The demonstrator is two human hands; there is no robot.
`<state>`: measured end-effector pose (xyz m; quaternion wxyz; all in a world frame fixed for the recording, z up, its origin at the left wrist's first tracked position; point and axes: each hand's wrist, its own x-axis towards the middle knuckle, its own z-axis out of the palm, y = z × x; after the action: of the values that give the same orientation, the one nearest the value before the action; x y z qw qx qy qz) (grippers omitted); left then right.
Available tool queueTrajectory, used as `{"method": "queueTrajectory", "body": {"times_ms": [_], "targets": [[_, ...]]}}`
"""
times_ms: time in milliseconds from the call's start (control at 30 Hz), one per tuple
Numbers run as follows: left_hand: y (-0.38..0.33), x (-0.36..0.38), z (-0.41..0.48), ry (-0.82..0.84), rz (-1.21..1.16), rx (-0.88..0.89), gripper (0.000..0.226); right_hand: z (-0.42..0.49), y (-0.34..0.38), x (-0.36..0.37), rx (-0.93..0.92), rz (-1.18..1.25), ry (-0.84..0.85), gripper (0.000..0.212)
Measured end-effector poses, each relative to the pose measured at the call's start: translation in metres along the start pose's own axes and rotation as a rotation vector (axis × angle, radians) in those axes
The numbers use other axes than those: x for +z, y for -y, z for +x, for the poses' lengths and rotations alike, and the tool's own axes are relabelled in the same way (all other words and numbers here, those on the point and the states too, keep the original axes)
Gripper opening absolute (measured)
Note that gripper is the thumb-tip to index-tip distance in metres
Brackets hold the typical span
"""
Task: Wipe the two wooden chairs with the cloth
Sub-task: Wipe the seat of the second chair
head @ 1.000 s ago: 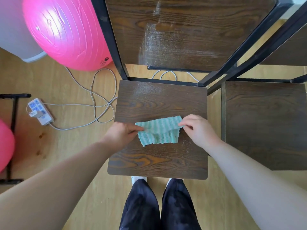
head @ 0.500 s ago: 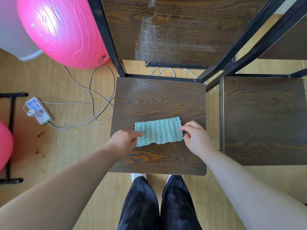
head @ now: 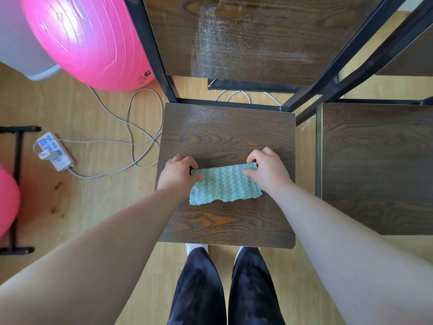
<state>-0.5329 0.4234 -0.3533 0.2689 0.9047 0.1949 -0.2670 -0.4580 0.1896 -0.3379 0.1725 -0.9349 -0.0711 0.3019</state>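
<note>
A green and white striped cloth (head: 223,187) lies spread on the dark wooden seat of the near chair (head: 225,134), which has a black metal frame. My left hand (head: 177,173) pinches the cloth's far left corner. At the far right corner, my right hand (head: 267,171) pinches the cloth too. The chair's backrest (head: 253,36) shows streaky wet marks. A second wooden chair (head: 377,165) stands right beside it on the right.
A pink exercise ball (head: 86,41) sits on the floor at the upper left, next to a grey bin (head: 21,43). A white power strip (head: 54,151) with looping cables lies left of the chair. My legs stand at the seat's front edge.
Both hands moved from the cloth's side edges up to its far corners and now pinch them. The cloth went from partly lifted to flat on the seat.
</note>
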Motion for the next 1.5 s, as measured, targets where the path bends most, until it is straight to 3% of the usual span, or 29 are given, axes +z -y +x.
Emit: {"method": "queueTrajectory", "body": {"times_ms": [200, 400, 533, 633, 800, 933, 1100, 1233, 1367, 1500], "targets": [[-0.004, -0.009, -0.002, -0.075, -0.042, -0.003, 0.016, -0.003, -0.002, -0.006, 0.035, 0.106, 0.005, 0.011], [-0.016, -0.022, -0.009, -0.042, -0.607, -0.110, 0.018, -0.002, -0.004, -0.029, 0.192, 0.583, 0.053, 0.007], [-0.022, -0.031, -0.009, -0.005, -0.840, -0.157, 0.019, -0.003, -0.002, -0.047, 0.206, 0.948, 0.213, 0.018], [-0.025, -0.033, -0.012, 0.030, -0.909, -0.181, 0.019, -0.007, -0.002, -0.054, 0.210, 0.974, 0.296, 0.021], [-0.032, -0.034, -0.019, 0.022, -0.989, -0.188, 0.018, -0.014, -0.007, -0.057, 0.243, 0.973, 0.280, 0.028], [-0.048, -0.030, -0.026, 0.025, -1.030, -0.174, 0.015, -0.021, -0.006, -0.057, 0.231, 0.995, 0.190, 0.041], [-0.074, -0.025, -0.036, 0.047, -1.065, -0.146, 0.014, -0.037, 0.005, -0.055, 0.223, 0.972, 0.069, 0.033], [-0.098, -0.019, -0.045, 0.088, -1.105, -0.125, 0.011, -0.052, 0.015, -0.054, 0.241, 1.177, 0.144, 0.027], [-0.111, -0.013, -0.049, 0.117, -1.123, -0.115, 0.010, -0.063, 0.014, -0.058, 0.246, 1.372, 0.219, 0.037], [-0.124, -0.016, -0.052, 0.204, -1.222, -0.174, 0.031, -0.068, 0.004, -0.062, 0.225, 1.463, 0.298, 0.039]]}}
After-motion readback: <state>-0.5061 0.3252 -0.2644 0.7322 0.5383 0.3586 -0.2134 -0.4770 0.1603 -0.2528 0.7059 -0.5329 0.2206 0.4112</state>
